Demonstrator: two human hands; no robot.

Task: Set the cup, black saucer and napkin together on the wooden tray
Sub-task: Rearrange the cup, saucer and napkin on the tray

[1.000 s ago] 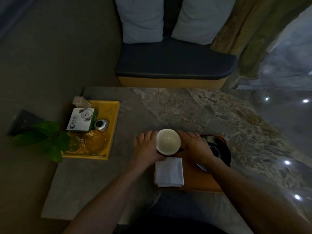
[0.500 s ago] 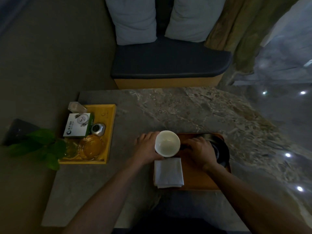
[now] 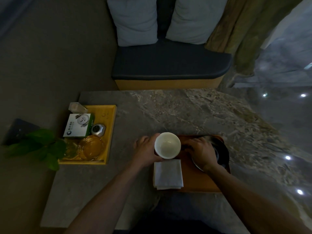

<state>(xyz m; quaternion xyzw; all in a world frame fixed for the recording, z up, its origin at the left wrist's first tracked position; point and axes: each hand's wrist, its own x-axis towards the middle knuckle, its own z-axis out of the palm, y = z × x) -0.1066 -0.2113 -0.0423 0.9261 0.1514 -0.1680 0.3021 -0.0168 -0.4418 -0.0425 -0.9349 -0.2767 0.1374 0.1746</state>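
Observation:
A white empty cup (image 3: 167, 147) is at the far left corner of the dark wooden tray (image 3: 194, 179); my left hand (image 3: 146, 150) is wrapped around its left side. A folded white napkin (image 3: 168, 173) lies on the tray's left part, just in front of the cup. The black saucer (image 3: 222, 152) sits on the tray's right part, mostly covered by my right hand (image 3: 200, 150), which rests on its left edge with fingers curled. Whether the cup stands on the tray or is lifted I cannot tell.
A yellow tray (image 3: 108, 119) at the table's left holds a white and green box (image 3: 78, 125), a small metal object (image 3: 98, 130) and amber glass dishes (image 3: 91, 147). A green plant (image 3: 40, 146) overhangs the left edge. A cushioned bench (image 3: 168, 63) stands beyond the stone table (image 3: 185, 112).
My right hand has slid away from the cup to the right onto the black saucer. The left hand stays on the cup. The camera view shifted slightly.

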